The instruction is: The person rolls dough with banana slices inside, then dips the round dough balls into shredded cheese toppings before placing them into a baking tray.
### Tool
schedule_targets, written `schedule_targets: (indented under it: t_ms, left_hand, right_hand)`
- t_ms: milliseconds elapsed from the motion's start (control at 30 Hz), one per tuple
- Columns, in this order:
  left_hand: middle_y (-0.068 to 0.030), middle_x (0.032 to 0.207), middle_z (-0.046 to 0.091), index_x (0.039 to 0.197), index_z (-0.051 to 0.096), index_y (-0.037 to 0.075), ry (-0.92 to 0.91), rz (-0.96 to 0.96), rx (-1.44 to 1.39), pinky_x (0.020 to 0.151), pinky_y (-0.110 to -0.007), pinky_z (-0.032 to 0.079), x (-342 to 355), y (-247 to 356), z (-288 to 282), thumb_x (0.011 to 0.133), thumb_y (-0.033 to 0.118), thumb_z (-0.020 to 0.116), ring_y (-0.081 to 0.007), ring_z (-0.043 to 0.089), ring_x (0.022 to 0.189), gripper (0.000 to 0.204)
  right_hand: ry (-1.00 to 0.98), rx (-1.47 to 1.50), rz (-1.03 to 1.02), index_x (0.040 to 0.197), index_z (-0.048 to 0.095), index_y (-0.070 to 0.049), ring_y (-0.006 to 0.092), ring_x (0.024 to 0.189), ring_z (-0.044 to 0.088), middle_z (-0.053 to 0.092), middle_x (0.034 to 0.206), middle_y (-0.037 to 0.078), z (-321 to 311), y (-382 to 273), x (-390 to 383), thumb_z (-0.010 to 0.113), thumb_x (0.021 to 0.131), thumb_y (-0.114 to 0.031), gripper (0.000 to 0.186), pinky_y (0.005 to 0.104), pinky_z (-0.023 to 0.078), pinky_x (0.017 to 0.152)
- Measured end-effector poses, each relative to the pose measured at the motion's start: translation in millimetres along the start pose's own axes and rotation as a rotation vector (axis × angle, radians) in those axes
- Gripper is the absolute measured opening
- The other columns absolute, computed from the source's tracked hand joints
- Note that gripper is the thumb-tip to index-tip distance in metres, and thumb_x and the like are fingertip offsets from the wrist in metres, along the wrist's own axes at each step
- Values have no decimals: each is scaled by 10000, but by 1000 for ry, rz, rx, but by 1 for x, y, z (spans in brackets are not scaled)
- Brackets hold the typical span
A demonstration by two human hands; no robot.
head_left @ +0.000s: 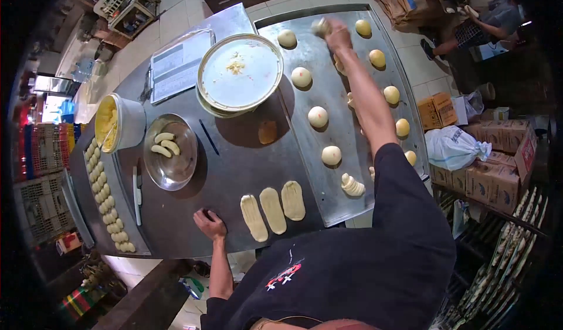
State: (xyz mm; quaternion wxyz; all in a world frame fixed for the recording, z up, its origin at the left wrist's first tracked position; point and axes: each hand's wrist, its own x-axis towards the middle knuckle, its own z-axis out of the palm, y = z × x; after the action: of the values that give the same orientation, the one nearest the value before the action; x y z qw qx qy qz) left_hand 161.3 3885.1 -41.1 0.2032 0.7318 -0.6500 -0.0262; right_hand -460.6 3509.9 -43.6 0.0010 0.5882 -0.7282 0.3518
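Note:
My right hand (338, 36) reaches to the top of the large metal tray (324, 207), closed on a motion-blurred dough piece (320, 28). The tray holds round dough balls (318, 116), pale and yellow, and rolled dough pieces (352, 184), some hidden by my arm. My left hand (209, 224) rests on the dark table, fingers loosely curled and apart, holding nothing. To its right lie three flattened dough strips (271, 210). A steel bowl (176, 172) with several peeled bananas (165, 145) stands above it, near a white bucket of yellow filling (123, 122).
A round white board (240, 81) and a clipboard (170, 60) sit at the back. A narrow tray of small dough pieces (136, 236) lines the left side, beside a knife (137, 195). Another person (492, 25) is at upper right, above stacked boxes (492, 172).

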Motion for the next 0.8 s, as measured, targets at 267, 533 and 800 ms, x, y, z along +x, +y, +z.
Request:
schedule_targets:
  t_ms: [267,533,800]
  left_hand:
    - [-207,936,492,980,515,-30,13,-25,38,829,-504,395,-13,-10,-10,860,106,537,-407,493,921,183]
    - [-209,955,507,1010,521,-36,37,-53,-47,838,-496,406,-20,-16,-3,859,87,552,-405,505,947,197]
    - [-218,980,547,1005,532,-29,94,-23,-45,828,-491,422,-16,-26,-3,840,58,588,-409,527,943,195]
  right_hand:
    - [-148,75,-105,1326,580,-110,328,1233,550,592,1328,144,-4,-29,-37,624,809,-37,524,395,412,1093]
    - [278,146,319,1057,669,-32,358,1036,613,665,1063,151,-160,-74,-253,666,826,-107,243,430,474,918]
    - [438,116,834,999,599,-12,238,908,549,563,938,89,-224,-92,-496,711,834,-121,227,370,458,816]
